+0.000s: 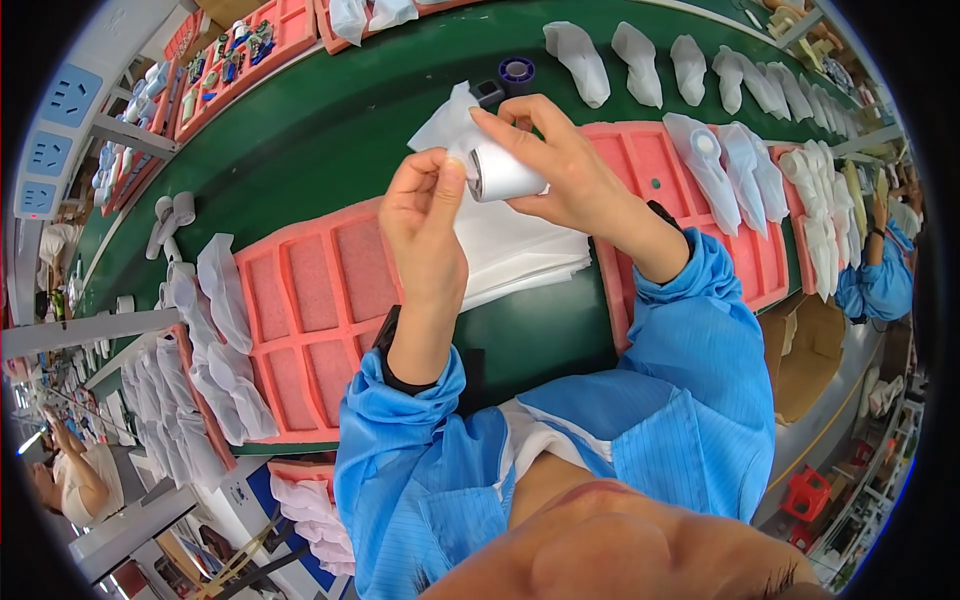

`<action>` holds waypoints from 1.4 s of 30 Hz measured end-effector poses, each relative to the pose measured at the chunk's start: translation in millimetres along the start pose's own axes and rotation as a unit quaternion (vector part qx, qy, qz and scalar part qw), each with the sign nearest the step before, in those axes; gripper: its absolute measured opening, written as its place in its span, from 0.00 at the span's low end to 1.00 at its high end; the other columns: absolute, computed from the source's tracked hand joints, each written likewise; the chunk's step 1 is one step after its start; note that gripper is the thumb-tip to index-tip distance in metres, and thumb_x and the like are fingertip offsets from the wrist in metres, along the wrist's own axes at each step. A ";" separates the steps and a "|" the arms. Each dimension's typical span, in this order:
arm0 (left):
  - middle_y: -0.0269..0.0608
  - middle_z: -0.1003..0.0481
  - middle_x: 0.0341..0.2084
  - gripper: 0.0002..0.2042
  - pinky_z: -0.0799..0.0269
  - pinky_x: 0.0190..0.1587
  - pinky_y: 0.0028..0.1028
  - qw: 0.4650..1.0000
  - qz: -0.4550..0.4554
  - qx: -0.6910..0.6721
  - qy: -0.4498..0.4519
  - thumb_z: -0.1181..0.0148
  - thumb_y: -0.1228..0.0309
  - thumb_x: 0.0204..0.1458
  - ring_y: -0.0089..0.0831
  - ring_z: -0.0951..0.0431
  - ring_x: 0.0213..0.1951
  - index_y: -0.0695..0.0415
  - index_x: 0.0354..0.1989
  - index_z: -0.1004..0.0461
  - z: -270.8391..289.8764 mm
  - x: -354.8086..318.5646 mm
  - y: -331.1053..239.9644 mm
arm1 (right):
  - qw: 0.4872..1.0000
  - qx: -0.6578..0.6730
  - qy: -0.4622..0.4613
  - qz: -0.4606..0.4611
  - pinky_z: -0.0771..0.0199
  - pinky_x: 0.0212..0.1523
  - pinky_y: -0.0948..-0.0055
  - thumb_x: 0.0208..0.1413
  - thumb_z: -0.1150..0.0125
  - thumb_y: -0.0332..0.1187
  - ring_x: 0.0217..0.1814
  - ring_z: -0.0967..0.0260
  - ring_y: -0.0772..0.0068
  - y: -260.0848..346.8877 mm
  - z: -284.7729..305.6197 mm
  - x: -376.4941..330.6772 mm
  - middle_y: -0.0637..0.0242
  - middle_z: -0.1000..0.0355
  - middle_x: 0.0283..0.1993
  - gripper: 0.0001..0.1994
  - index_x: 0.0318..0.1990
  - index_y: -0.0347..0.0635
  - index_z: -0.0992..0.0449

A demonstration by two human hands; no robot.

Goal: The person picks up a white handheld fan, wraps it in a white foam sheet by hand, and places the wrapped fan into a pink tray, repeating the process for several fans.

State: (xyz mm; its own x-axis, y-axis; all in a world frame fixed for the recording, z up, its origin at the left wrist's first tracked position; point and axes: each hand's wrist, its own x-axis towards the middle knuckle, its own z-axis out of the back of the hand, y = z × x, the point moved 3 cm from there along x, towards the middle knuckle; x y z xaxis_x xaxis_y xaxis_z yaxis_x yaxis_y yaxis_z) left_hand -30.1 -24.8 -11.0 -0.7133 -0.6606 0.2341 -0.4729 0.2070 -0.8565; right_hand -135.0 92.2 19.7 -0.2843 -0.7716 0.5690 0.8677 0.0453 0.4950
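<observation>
My right hand (580, 178) grips a white cylindrical device (512, 172) with a dark rim at its left end, held over the green bench. A thin white bag (446, 122) is bunched around the device's left end and sticks up above my fingers. My left hand (425, 215) pinches that bag between thumb and fingertips, right beside the rim. How far the bag covers the device is hidden by my hands. Below them lies a stack of flat white bags (525, 255).
Pink compartment trays flank me, the left tray (310, 290) and the right tray (690, 215) both carrying wrapped items. More wrapped pieces (577, 65) line the bench's far side. A round purple-rimmed part (517, 70) and a small dark device (487, 93) lie beyond my hands. Another person's arm (878, 230) shows at far right.
</observation>
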 end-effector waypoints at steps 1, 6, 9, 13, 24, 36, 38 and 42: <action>0.33 0.24 0.32 0.03 0.32 0.40 0.23 0.995 -0.053 0.086 0.011 0.39 0.76 0.51 0.21 0.28 0.35 0.60 0.33 0.24 -1.6 -3.9 -1.2 | 1.000 -0.014 0.008 -0.001 0.33 0.47 0.70 0.33 0.31 0.21 0.47 0.36 0.59 2.1 -1.6 -0.3 0.57 0.38 0.47 0.39 0.60 0.39 0.35; 0.35 0.25 0.30 0.07 0.32 0.38 0.25 0.872 -0.280 0.399 0.052 0.40 0.81 0.46 0.27 0.28 0.31 0.60 0.34 0.23 -25.4 -29.1 -5.9 | 0.998 -0.023 -0.055 0.027 0.32 0.46 0.70 0.32 0.30 0.23 0.46 0.35 0.59 -8.3 4.8 1.0 0.57 0.38 0.46 0.38 0.59 0.38 0.34; 0.38 0.27 0.35 0.17 0.32 0.37 0.27 0.841 -0.347 0.404 0.094 0.39 0.81 0.41 0.31 0.29 0.28 0.59 0.43 0.25 -30.4 -29.6 1.1 | 0.996 -0.041 -0.071 0.020 0.32 0.45 0.69 0.31 0.28 0.26 0.47 0.35 0.59 -14.0 5.9 -1.8 0.57 0.38 0.46 0.41 0.60 0.38 0.36; 0.44 0.33 0.46 0.26 0.30 0.39 0.26 0.919 -0.176 0.347 0.060 0.38 0.81 0.38 0.33 0.27 0.33 0.57 0.52 0.31 -27.6 -11.3 -13.7 | 0.980 -0.073 -0.174 -0.065 0.32 0.46 0.70 0.31 0.26 0.30 0.48 0.34 0.61 -20.5 0.6 0.7 0.58 0.37 0.47 0.44 0.61 0.39 0.40; 0.45 0.38 0.51 0.20 0.35 0.50 0.29 0.980 -0.056 0.021 0.192 0.34 0.75 0.43 0.37 0.32 0.50 0.57 0.47 0.29 3.7 10.1 -19.1 | 0.956 0.254 0.098 -0.109 0.30 0.47 0.68 0.36 0.32 0.26 0.45 0.30 0.60 -25.1 -12.6 -9.2 0.59 0.33 0.49 0.30 0.52 0.37 0.36; 0.43 0.34 0.47 0.11 0.37 0.47 0.31 0.868 -0.320 0.380 -0.010 0.31 0.73 0.41 0.35 0.33 0.49 0.57 0.35 0.24 -2.0 -6.1 -20.0 | 0.985 -0.085 0.005 -0.148 0.30 0.40 0.67 0.44 0.37 0.26 0.41 0.30 0.52 -9.7 -20.0 -11.6 0.52 0.30 0.42 0.20 0.47 0.34 0.32; 0.43 0.34 0.46 0.10 0.37 0.47 0.30 0.851 -0.329 0.411 0.006 0.31 0.73 0.41 0.34 0.33 0.48 0.57 0.33 0.24 4.8 -0.7 -23.5 | 0.984 -0.069 0.015 -0.162 0.30 0.40 0.67 0.45 0.37 0.27 0.41 0.29 0.54 -9.7 -13.4 -11.5 0.53 0.30 0.42 0.19 0.46 0.34 0.32; 0.41 0.32 0.42 0.10 0.35 0.43 0.25 0.997 -0.054 0.020 -0.050 0.30 0.74 0.40 0.31 0.30 0.41 0.57 0.31 0.24 34.1 25.2 -1.8 | 0.948 0.230 0.133 -0.177 0.30 0.40 0.68 0.49 0.37 0.30 0.41 0.29 0.62 -15.8 -0.1 -15.0 0.56 0.28 0.43 0.17 0.45 0.34 0.30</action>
State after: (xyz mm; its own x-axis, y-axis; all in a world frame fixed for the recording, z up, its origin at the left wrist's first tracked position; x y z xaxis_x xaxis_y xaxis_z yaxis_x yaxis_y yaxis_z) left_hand -29.6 -66.4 -19.2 -0.6028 -0.7468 0.2808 -0.5224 0.1034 -0.8464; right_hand -144.4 103.0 3.3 -0.3582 -0.9201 0.1583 0.4505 -0.0218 0.8925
